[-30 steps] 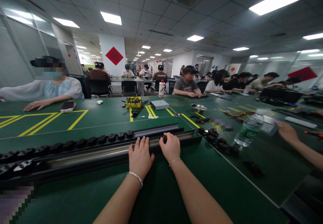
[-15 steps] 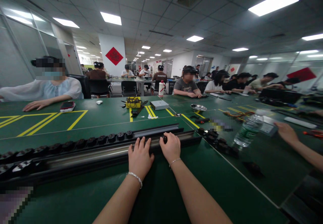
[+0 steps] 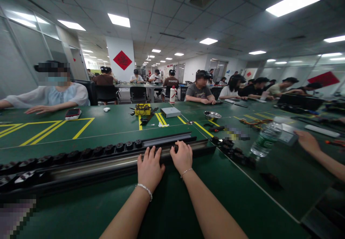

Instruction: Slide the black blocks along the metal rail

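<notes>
My left hand [image 3: 150, 168] rests over the near black metal rail [image 3: 107, 164], fingers spread and lying across it. Beside it, my right hand [image 3: 183, 157] is closed round a small black part [image 3: 176, 148], of which only a bit shows at the fingertips, at the right end of the same rail. Behind lies a second rail [image 3: 172, 139]. Along its left part stands a row of round black socket modules [image 3: 109, 149], and more modules [image 3: 25, 177] sit at the near rail's left end.
To the right are a pile of black parts [image 3: 234, 152], a water bottle [image 3: 266, 138] and a co-worker's hand [image 3: 308, 142]. Further back stand a yellow box with cables [image 3: 142, 109], a grey box [image 3: 170, 112] and a metal bowl [image 3: 212, 115]. A phone [image 3: 73, 113] lies left, before a co-worker.
My two hands stay at the same places on the rail. The co-worker's hand at the far left has shifted slightly on the table.
</notes>
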The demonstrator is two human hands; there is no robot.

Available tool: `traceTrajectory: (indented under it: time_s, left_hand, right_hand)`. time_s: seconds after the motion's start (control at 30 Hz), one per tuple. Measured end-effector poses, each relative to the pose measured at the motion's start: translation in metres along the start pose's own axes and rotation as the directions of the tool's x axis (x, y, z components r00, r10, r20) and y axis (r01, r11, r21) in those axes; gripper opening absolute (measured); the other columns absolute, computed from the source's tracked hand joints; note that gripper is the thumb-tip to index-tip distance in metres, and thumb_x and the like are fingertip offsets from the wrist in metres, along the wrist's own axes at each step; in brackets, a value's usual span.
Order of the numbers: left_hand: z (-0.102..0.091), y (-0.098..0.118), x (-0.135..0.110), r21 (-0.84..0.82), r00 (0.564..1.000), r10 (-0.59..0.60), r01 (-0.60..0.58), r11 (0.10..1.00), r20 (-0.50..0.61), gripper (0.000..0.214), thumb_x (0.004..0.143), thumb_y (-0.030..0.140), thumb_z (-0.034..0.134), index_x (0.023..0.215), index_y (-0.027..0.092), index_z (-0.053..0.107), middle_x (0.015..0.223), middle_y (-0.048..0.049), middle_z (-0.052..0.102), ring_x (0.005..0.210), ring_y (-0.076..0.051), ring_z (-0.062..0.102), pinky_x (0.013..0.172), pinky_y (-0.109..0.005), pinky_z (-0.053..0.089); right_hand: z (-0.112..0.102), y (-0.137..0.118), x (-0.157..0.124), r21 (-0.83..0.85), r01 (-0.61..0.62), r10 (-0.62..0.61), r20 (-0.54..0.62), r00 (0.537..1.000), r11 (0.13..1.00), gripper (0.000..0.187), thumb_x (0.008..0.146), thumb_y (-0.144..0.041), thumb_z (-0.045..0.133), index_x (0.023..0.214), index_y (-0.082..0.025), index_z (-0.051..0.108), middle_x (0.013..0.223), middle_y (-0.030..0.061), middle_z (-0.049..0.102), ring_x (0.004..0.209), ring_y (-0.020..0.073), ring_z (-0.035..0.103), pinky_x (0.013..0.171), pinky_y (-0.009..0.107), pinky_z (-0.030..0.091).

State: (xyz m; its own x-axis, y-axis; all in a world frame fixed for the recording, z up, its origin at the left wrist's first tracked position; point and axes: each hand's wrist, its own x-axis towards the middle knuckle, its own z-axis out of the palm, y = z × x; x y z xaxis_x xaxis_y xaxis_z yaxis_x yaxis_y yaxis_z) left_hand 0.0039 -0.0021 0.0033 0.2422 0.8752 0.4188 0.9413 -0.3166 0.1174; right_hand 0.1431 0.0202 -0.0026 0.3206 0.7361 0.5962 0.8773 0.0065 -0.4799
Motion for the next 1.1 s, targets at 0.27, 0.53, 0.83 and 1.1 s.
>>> traceTrajectory:
  time_s: [0.27, 0.53, 0.83, 1.1]
  left_hand:
    - [-0.0001, 0.0000, 0.0003, 0.005, 1.000, -0.003, 0.003, 1.000, 0.011, 0.057, 0.074, 0.033, 0.048, 0.130, 0.029, 0.038, 0.140, -0.0055, 0.039, 0.130, -0.026, 0.027, 0.102, -0.051, 0.021]
    - [-0.0007, 0.0006, 0.0006, 0.010, 1.000, 0.002, -0.002, 1.000, 0.003, 0.056, 0.074, 0.033, 0.048, 0.129, 0.029, 0.040, 0.139, -0.0051, 0.041, 0.129, -0.026, 0.029, 0.101, -0.050, 0.022]
    - [0.0006, 0.0006, 0.0007, 0.012, 1.000, -0.004, 0.004, 1.000, -0.007, 0.056, 0.073, 0.034, 0.047, 0.129, 0.029, 0.040, 0.138, -0.0045, 0.041, 0.129, -0.026, 0.029, 0.101, -0.050, 0.022]
    - [0.0006, 0.0008, 0.0011, 0.008, 1.000, -0.006, 0.007, 1.000, -0.012, 0.057, 0.072, 0.033, 0.048, 0.129, 0.028, 0.040, 0.138, -0.0047, 0.042, 0.128, -0.025, 0.030, 0.101, -0.051, 0.022]
  right_hand:
    - [0.0002, 0.0002, 0.0005, -0.010, -0.010, 0.010, -0.001, 1.000, 1.000, 0.020, 0.078, -0.026, 0.046, 0.093, -0.019, 0.057, 0.098, 0.0067, 0.066, 0.101, 0.0201, 0.055, 0.099, 0.037, 0.023]
    - [0.0012, 0.0011, 0.0012, -0.015, -0.026, 0.026, 0.010, 1.000, 1.000, 0.022, 0.078, -0.027, 0.046, 0.094, -0.018, 0.057, 0.101, 0.0068, 0.065, 0.103, 0.0197, 0.054, 0.100, 0.036, 0.022]
    - [-0.0019, 0.0000, 0.0011, -0.008, -0.040, 0.040, 0.024, 0.999, 0.999, 0.023, 0.078, -0.026, 0.046, 0.096, -0.017, 0.058, 0.102, 0.0068, 0.065, 0.103, 0.0195, 0.054, 0.100, 0.035, 0.021]
    - [-0.0068, 0.0028, 0.0014, -0.017, -0.012, 0.013, 0.036, 0.999, 1.000, 0.022, 0.079, -0.033, 0.047, 0.093, -0.021, 0.059, 0.099, 0.0048, 0.065, 0.104, 0.0191, 0.053, 0.102, 0.038, 0.019]
